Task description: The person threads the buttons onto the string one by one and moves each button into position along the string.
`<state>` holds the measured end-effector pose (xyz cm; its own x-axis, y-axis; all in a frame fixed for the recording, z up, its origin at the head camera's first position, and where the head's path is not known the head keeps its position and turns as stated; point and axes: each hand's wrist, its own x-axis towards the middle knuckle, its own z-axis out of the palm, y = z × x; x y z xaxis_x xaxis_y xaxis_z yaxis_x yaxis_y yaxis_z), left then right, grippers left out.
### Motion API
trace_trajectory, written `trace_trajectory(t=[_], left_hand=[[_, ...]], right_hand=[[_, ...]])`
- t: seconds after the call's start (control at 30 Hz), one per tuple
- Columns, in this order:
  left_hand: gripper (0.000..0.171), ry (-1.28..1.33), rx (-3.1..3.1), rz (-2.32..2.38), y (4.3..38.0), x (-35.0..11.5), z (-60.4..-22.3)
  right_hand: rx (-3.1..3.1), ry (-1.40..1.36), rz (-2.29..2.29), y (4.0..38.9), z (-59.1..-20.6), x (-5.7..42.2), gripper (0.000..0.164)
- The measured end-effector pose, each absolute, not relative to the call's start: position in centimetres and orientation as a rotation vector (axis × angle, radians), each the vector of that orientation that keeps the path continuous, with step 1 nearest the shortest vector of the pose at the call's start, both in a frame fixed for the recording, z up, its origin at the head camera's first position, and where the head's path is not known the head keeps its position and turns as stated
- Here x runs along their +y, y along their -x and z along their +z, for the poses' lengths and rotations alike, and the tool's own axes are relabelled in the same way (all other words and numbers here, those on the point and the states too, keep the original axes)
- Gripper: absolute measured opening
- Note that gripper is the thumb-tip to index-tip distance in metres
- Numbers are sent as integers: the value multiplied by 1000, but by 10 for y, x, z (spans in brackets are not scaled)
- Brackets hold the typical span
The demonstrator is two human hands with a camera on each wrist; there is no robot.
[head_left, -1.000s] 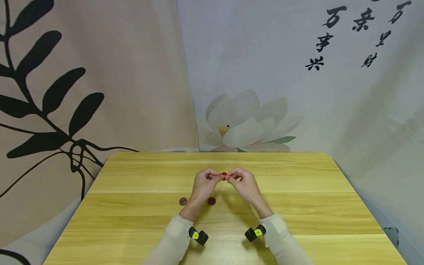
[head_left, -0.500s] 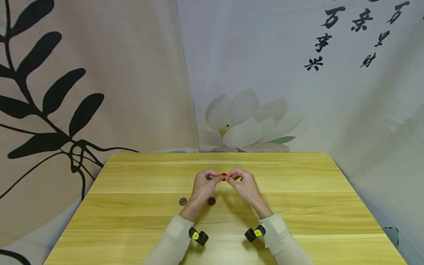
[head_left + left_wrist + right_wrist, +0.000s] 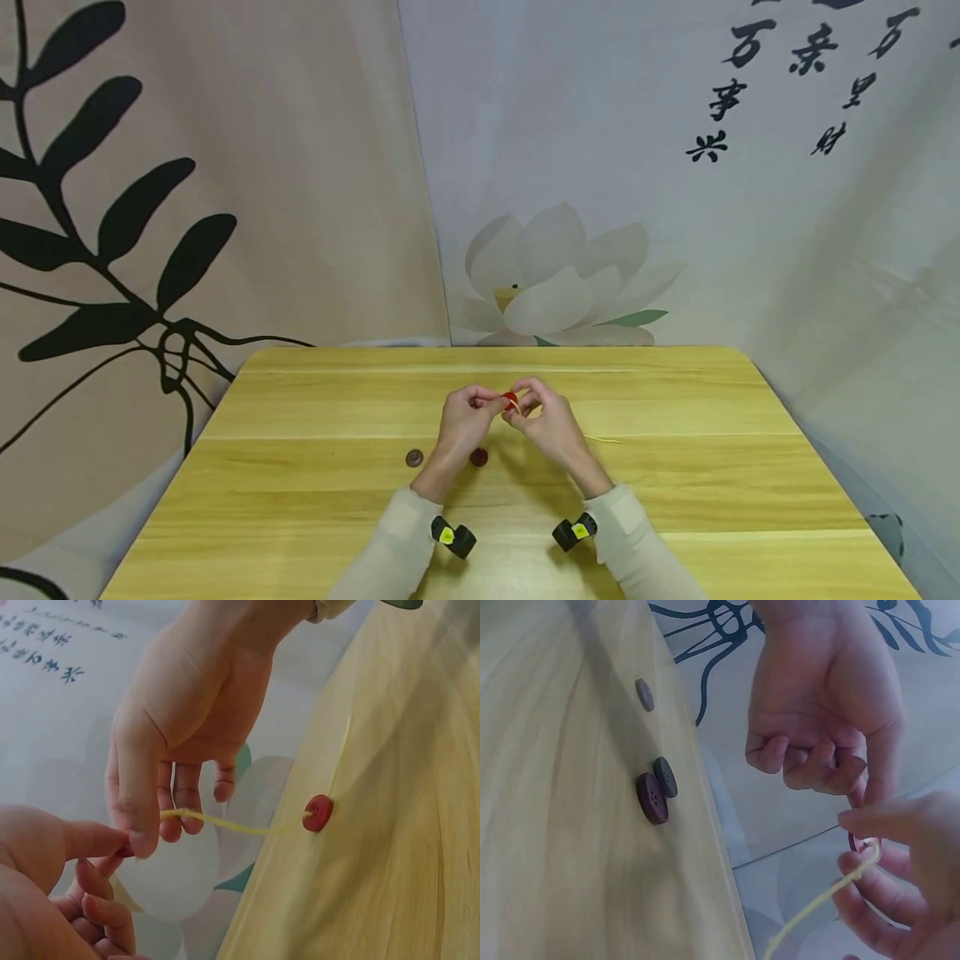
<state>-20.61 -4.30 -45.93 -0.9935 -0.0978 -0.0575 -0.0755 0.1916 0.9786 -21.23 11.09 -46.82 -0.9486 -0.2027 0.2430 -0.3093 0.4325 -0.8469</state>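
Note:
Near the far middle of the table, my left hand pinches the edge of a red button. My right hand holds the button's other side, thumb and fingertips on either side of it. A yellow cord runs through this button, as the right wrist view shows. In the left wrist view the cord leads to a second red button strung on it; whether that one touches the table is hard to tell. The fingers cover much of the held button.
A grey-brown button and a maroon button lie near the left wrist on the wooden table. The right wrist view shows a dark button beside the maroon one. Printed cloth hangs behind the table.
My right fingers have spread from a tight pinch, index finger now above the button and thumb below. More of the red button and cord shows. My left hand keeps its pinch, barely moving.

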Motion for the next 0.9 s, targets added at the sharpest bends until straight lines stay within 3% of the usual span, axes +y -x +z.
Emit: trace_trajectory(t=[0.43, 0.9], left_hand=[[12, -154, -2421, -2019, 201, -46, -455], [19, -186, -2445, -2016, 204, -57, -459]], right_hand=[[-2514, -512, 1397, 211, -474, 108, 25], [-2537, -530, 1508, 209, -476, 110, 29]])
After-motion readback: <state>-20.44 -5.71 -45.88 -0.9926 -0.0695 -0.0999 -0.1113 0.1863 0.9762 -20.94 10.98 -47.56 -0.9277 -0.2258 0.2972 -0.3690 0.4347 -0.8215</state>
